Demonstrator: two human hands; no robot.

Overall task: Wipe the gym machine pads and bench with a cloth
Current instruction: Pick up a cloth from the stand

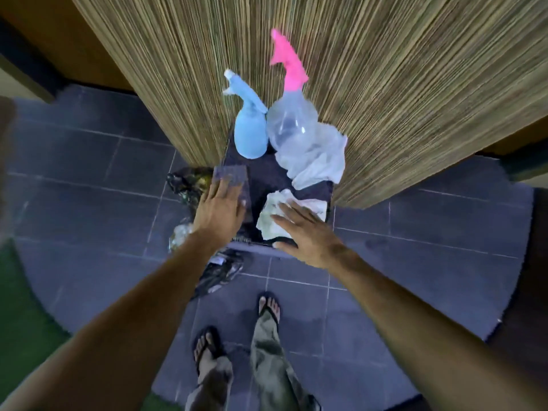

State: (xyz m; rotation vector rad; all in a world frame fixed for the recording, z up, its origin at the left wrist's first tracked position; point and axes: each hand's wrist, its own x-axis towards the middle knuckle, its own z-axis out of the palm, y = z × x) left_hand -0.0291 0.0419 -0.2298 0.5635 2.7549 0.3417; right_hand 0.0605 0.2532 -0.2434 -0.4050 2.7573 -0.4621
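Note:
A small dark stand (299, 189) stands against a striped wall. On it lie a crumpled white cloth (274, 215) at the front right and a grey sponge block (232, 176) at the front left. My right hand (308, 237) is flat over the cloth with fingers spread, touching its near edge. My left hand (219, 213) rests flat on the sponge with fingers extended. Neither hand has closed around anything. At the back of the stand are a blue spray bottle (249, 129), a clear spray bottle with a pink trigger (292, 120) and a clear plastic bag (323, 157).
Dark crumpled bags (189, 182) lie on the tiled floor (89, 179) left of the stand, and another dark bag (219, 271) lies in front of it. My feet in flip-flops (268, 307) stand just below. Green matting (20, 327) borders the floor at the lower left.

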